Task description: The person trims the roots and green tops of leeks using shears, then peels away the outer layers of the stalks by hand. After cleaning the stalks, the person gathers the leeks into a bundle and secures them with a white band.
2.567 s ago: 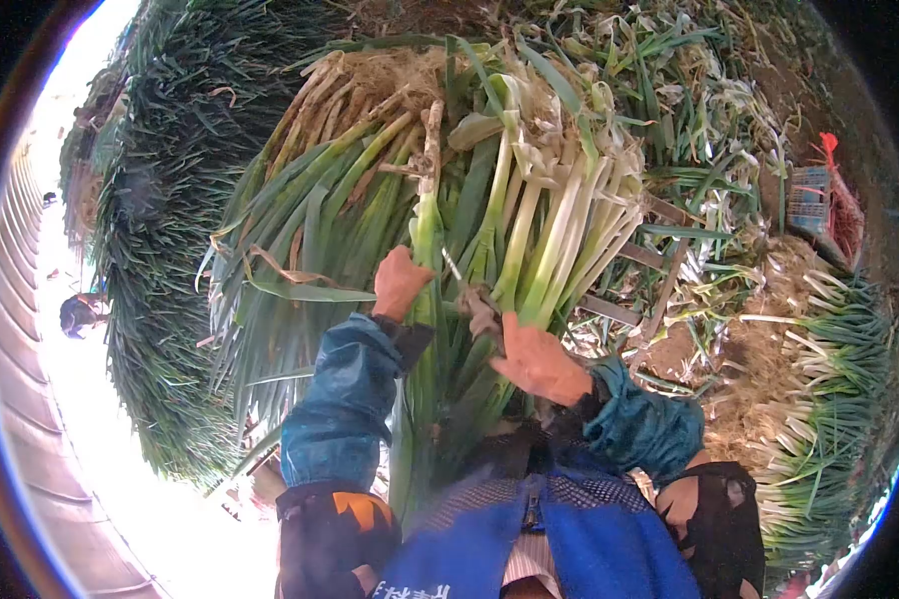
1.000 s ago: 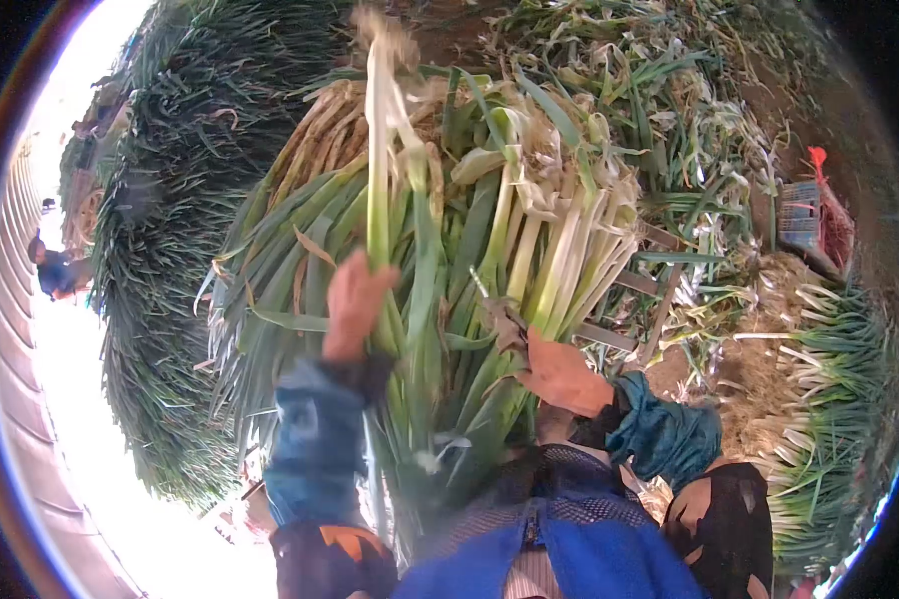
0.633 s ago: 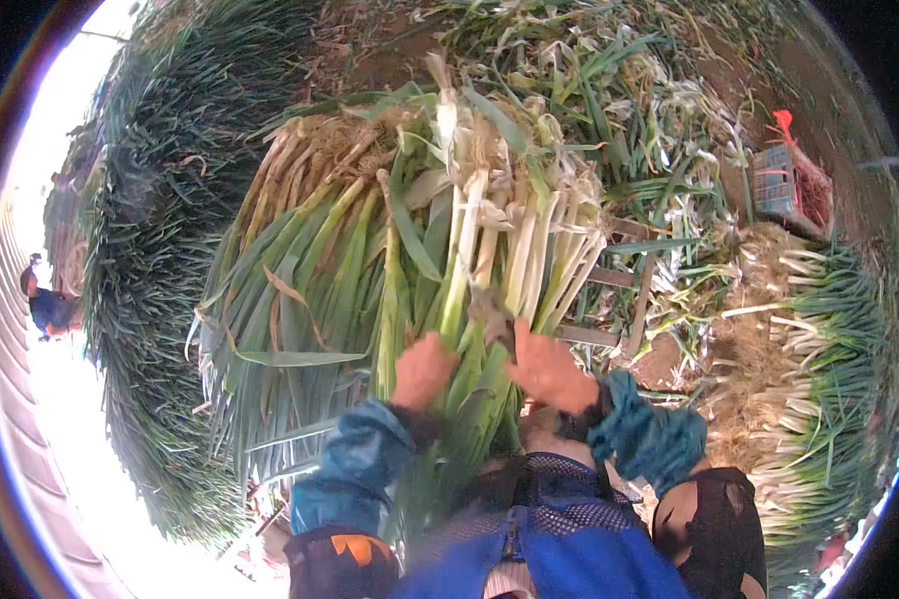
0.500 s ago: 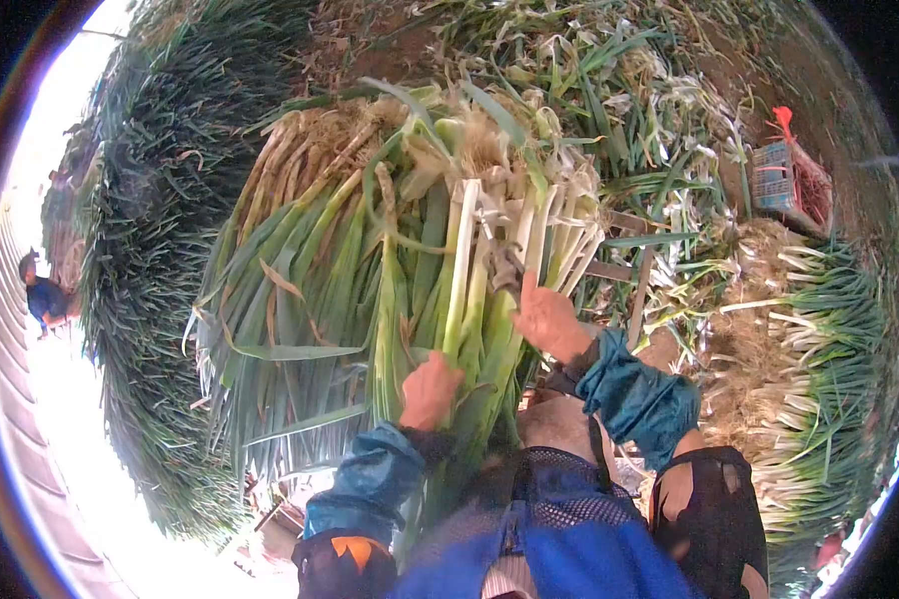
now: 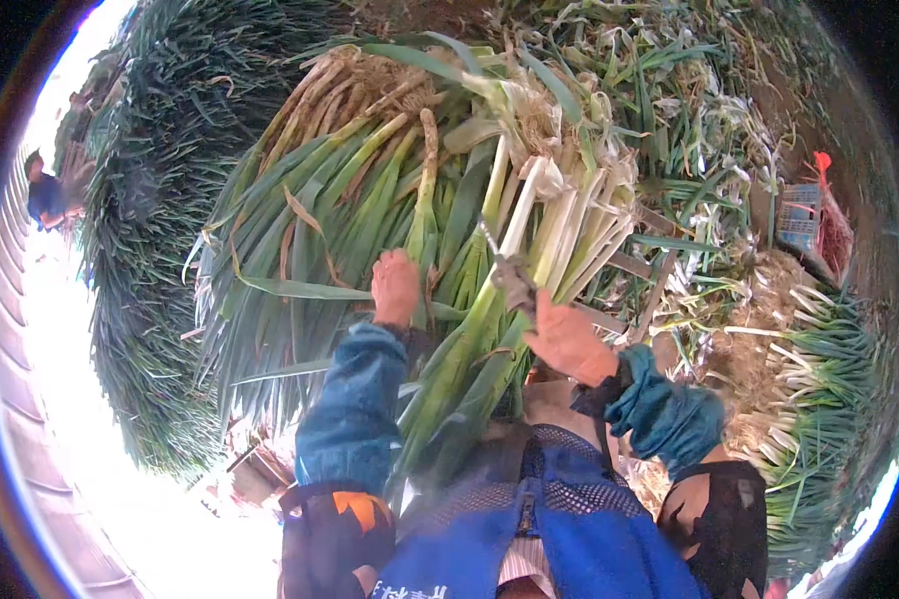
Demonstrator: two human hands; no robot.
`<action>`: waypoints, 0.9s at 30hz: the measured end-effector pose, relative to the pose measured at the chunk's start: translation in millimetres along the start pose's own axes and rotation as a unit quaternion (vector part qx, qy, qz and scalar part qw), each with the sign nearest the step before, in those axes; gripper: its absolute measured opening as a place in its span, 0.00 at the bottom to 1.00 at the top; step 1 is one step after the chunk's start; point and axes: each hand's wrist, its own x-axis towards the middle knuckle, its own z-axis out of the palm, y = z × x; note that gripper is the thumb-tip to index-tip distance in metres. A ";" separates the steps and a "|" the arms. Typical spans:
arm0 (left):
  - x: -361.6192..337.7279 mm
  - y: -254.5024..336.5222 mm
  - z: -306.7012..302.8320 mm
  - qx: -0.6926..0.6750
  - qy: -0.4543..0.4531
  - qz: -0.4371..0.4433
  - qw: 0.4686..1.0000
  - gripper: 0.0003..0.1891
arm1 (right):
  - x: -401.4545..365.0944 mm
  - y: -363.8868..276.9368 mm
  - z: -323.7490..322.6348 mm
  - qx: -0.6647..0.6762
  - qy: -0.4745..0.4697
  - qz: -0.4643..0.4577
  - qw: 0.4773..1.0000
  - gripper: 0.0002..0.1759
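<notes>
A heap of long green onions [image 5: 305,235] lies before me, roots toward the top and leaves hanging down at the left. My left hand [image 5: 397,287] rests on the green leaves in its middle, fingers bent down; what they hold, if anything, is hidden. My right hand [image 5: 566,339] is closed on a small metal tool [image 5: 512,283], whose thin tip points up and left over the stalks. Peeled white stalks [image 5: 579,225] lie together just above and beside that tool.
A dense wall of green onions [image 5: 160,220] stands at the left, with another person [image 5: 45,192] beyond it. Peelings [image 5: 699,130] litter the ground at the upper right. A blue crate [image 5: 799,215] with red netting stands at the right, above a row of trimmed onions [image 5: 819,379].
My left hand has left the peeled stalks and moved up and left onto the unpeeled onions. My right hand, still with the tool, has shifted slightly right and down. The whole view has shifted.
</notes>
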 end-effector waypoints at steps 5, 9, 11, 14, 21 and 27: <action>-7.9 20.8 4.7 0.008 0.036 -0.070 0.997 0.10 | 4.6 -35.9 26.9 0.039 0.012 -0.107 0.993 0.38; -1.6 13.7 10.6 -0.029 0.060 -0.081 0.995 0.07 | 29.5 -47.4 40.0 0.116 -0.020 -0.072 0.990 0.34; -0.7 8.7 10.8 -0.044 0.055 -0.074 0.995 0.06 | 51.8 -49.4 41.9 0.152 -0.025 -0.013 0.988 0.31; 6.0 -3.2 21.1 -0.041 0.074 -0.032 0.996 0.07 | 65.0 -50.9 38.4 0.112 -0.009 0.007 0.994 0.32; 36.0 6.3 15.5 -0.130 -0.011 -0.121 0.984 0.18 | 31.0 -50.5 27.6 0.076 -0.008 -0.051 0.996 0.33; 32.3 -31.6 -29.7 -0.240 -0.087 -0.070 0.964 0.22 | 29.7 -63.5 5.0 0.068 0.060 -0.108 0.990 0.28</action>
